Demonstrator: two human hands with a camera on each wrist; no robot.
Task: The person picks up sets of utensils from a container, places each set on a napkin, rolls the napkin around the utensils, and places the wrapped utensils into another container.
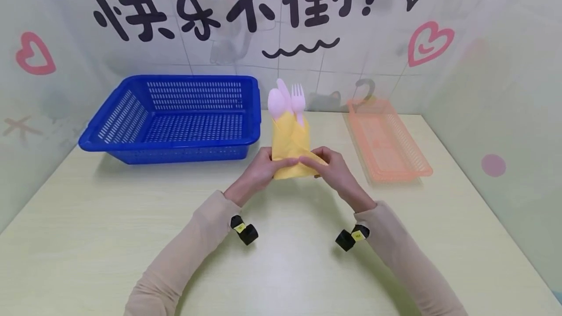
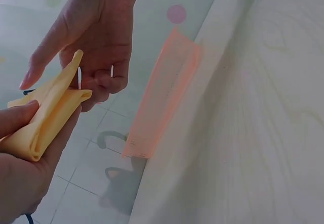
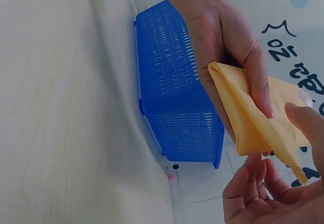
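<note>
Both hands hold a folded yellow napkin (image 1: 290, 143) above the table. A pale pink plastic spoon (image 1: 276, 103), knife (image 1: 283, 92) and fork (image 1: 298, 100) stick out of its far end. The left hand (image 1: 262, 166) grips the left side, thumb on the front and fingers behind, as the right wrist view also shows. The right hand (image 1: 331, 165) is at the lower right corner, its thumb over the front and curled fingers at the back. Between that thumb and those fingers, a loose flap (image 2: 75, 64) of the napkin stands out in the left wrist view.
A blue plastic basket (image 1: 184, 149) stands at the back left of the pale wooden table (image 1: 281, 262). At the back right lies a shallow orange basket (image 1: 391, 175). A printed translucent curtain (image 1: 246, 57) rises behind the table, with similar sheets at both sides.
</note>
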